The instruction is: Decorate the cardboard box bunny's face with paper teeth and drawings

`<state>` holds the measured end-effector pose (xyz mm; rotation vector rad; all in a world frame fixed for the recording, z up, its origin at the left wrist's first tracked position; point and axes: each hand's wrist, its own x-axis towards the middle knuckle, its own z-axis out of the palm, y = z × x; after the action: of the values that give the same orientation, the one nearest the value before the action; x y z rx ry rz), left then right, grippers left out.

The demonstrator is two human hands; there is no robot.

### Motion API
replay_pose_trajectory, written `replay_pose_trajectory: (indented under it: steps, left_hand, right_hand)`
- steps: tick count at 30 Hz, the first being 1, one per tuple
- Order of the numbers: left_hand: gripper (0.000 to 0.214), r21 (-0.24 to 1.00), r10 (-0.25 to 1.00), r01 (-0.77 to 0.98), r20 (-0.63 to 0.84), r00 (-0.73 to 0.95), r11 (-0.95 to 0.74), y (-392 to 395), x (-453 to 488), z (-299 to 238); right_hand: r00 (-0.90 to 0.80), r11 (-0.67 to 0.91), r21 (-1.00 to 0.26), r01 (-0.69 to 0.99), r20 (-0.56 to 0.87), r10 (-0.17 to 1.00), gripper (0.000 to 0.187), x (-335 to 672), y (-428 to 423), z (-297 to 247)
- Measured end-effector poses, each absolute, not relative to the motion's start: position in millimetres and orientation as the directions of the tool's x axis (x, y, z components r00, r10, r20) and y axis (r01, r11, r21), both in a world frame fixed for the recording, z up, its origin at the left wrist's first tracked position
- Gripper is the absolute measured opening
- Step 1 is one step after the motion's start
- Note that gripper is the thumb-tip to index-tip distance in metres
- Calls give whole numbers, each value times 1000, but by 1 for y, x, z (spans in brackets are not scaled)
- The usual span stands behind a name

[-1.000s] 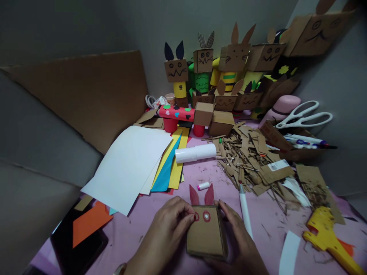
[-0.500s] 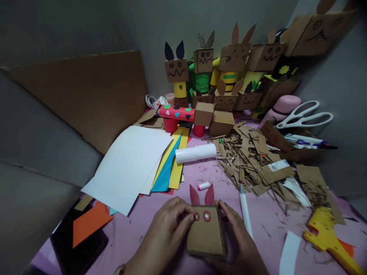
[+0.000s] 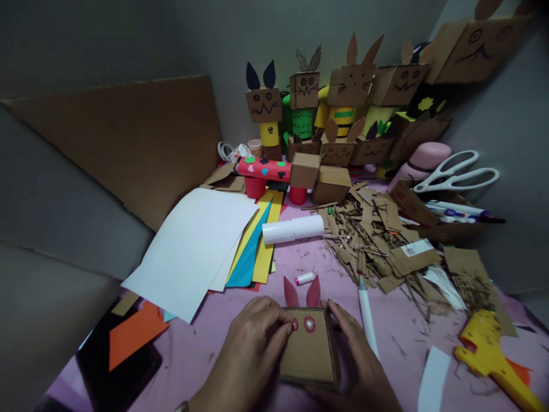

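A small cardboard box head [image 3: 309, 350] with two red paper ears and two red-ringed round eyes lies on the pink table cover [image 3: 201, 349], close to me. My left hand [image 3: 249, 349] curls against its left side, a fingertip pressing on the left eye. My right hand [image 3: 358, 360] wraps around the box's right side and steadies it. A white marker pen [image 3: 367, 315] lies just right of my right hand. A small glue stick cap [image 3: 304, 278] rests beyond the ears.
White and coloured paper sheets [image 3: 201, 240] fan out at left, beside a white roll [image 3: 293, 229]. Cardboard scraps [image 3: 373, 240] pile at centre right. Finished box figures [image 3: 343, 97] line the back. Scissors [image 3: 457, 177] and a yellow glue gun [image 3: 489, 349] sit at right.
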<state>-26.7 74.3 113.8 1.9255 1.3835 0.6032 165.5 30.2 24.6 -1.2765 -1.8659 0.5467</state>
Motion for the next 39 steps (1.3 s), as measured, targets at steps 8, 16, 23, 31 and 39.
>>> replay_pose_trajectory:
  steps: [8, 16, 23, 31, 39]
  left_hand:
    - [14, 785, 949, 591, -13, 315, -185, 75, -27, 115]
    - [23, 688, 898, 598, 191, 396, -410, 61, -37, 102]
    - [38, 403, 782, 672, 381, 493, -621, 53, -46, 84]
    - [49, 355, 756, 676, 422, 500, -646, 52, -47, 75]
    - [42, 417, 771, 659, 462, 439, -625, 52, -43, 76]
  right_hand:
    - [-178, 395, -733, 554, 359, 916, 108, 165, 30, 26]
    - [-162, 366, -739, 566, 335, 928, 106, 167, 28, 22]
    - [-159, 363, -739, 567, 334, 929, 110, 167, 28, 24]
    - [-143, 358, -750, 557, 338, 930, 105, 164, 28, 26]
    - [-130, 373, -725, 579, 369, 920, 101, 164, 29, 27]
